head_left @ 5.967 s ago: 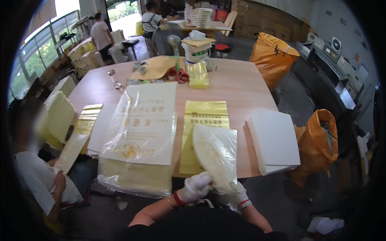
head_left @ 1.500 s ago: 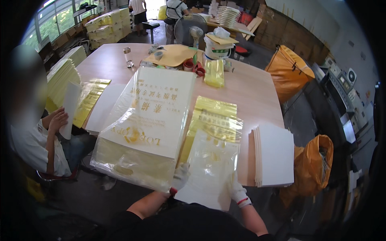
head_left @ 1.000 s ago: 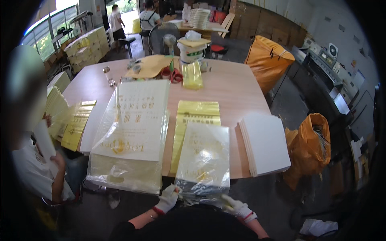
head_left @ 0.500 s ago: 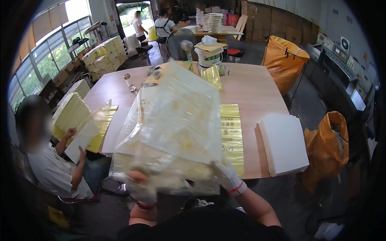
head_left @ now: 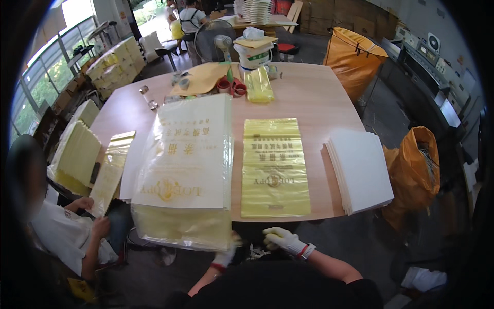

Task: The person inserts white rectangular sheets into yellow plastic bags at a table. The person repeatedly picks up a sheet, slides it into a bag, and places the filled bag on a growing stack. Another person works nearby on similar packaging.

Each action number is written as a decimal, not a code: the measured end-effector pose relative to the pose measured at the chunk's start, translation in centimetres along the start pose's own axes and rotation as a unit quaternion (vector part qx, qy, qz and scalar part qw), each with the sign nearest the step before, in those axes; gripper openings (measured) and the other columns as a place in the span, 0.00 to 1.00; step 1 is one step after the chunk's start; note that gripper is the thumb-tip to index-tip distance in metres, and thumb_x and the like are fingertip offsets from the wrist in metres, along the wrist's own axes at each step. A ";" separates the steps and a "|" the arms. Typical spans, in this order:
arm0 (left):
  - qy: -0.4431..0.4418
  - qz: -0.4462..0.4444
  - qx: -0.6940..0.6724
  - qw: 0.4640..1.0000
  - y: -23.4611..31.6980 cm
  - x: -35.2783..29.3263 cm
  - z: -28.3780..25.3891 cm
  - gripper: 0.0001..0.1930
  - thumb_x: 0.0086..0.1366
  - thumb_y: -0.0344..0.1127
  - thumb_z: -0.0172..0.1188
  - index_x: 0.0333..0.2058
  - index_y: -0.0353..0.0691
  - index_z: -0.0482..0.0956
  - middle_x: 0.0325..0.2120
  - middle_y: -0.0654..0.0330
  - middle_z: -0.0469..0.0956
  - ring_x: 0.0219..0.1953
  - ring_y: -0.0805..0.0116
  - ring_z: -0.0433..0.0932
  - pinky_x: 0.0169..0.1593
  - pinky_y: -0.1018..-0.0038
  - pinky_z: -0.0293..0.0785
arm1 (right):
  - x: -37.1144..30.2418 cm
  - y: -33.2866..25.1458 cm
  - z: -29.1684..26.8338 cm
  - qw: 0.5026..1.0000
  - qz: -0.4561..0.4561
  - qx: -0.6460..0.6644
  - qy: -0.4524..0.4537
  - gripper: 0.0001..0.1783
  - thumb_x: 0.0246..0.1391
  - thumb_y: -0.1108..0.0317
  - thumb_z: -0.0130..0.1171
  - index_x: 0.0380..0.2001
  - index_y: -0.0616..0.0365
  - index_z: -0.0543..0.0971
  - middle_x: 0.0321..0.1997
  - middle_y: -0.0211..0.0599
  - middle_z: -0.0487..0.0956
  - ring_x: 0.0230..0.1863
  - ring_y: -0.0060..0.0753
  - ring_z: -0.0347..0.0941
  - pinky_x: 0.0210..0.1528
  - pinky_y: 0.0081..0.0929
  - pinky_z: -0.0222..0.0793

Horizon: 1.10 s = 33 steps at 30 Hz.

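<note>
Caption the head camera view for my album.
Gloved left hand by bagged paper; gloved right hand near a yellow printed plastic bag.

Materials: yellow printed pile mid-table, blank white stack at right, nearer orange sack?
Yellow printed pile: probably glossy plastic film; streaky highlights. White stack: matte, likely paper or card; layered edges. Orange sack: perhaps woven plastic, slight sheen; soft creases, weave not resolvable.

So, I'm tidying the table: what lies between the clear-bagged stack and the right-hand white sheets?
In the head view, yellow printed plastic lies flat there, with tabletop showing on either side.
</note>
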<state>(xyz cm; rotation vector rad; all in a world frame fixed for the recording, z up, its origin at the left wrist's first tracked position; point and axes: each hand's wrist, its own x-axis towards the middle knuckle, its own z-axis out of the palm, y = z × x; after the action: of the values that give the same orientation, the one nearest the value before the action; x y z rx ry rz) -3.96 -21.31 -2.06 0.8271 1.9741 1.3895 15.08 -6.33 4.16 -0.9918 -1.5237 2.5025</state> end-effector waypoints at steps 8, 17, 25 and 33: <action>-0.118 0.316 0.378 0.862 5.1 13.5 12.9 0.09 0.49 0.42 0.58 0.26 0.44 0.79 0.27 0.56 0.75 0.34 0.57 0.70 0.40 0.65 0.66 | -3.6 3.1 -5.2 0.982 0.044 0.036 0.183 0.19 0.55 0.61 0.50 0.48 0.57 0.66 0.34 0.37 0.74 0.28 0.25 0.73 0.30 0.23 0.72; -0.161 0.238 0.222 0.932 8.8 15.8 12.1 0.07 0.55 0.35 0.51 0.29 0.38 0.73 0.27 0.49 0.75 0.28 0.54 0.74 0.34 0.67 0.70 | 8.5 -3.0 -5.1 0.951 -0.153 0.220 0.151 0.17 0.53 0.61 0.52 0.42 0.62 0.71 0.36 0.31 0.72 0.31 0.22 0.69 0.34 0.23 0.69; -0.053 -0.015 -0.282 0.958 8.6 21.3 11.2 0.04 0.59 0.28 0.46 0.32 0.38 0.69 0.23 0.62 0.74 0.22 0.77 0.70 0.29 0.81 0.69 | 3.9 -5.7 -9.9 0.530 -0.435 -0.565 0.459 0.11 0.42 0.66 0.58 0.30 0.58 0.72 0.29 0.46 0.74 0.35 0.46 0.71 0.36 0.35 0.68; -0.264 0.098 -0.175 0.944 20.7 16.9 11.5 0.21 0.57 0.28 0.53 0.51 0.33 0.63 0.31 0.58 0.77 0.30 0.76 0.72 0.33 0.79 0.69 | 12.3 -5.5 -6.8 0.675 -0.050 -0.654 0.337 0.13 0.45 0.72 0.52 0.38 0.56 0.73 0.35 0.48 0.75 0.39 0.43 0.72 0.41 0.32 0.68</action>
<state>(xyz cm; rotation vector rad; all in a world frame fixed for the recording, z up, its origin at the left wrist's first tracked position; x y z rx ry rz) -2.87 3.84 12.48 1.1068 1.2246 1.3892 7.55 6.17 0.41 -1.4967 -2.7088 0.3572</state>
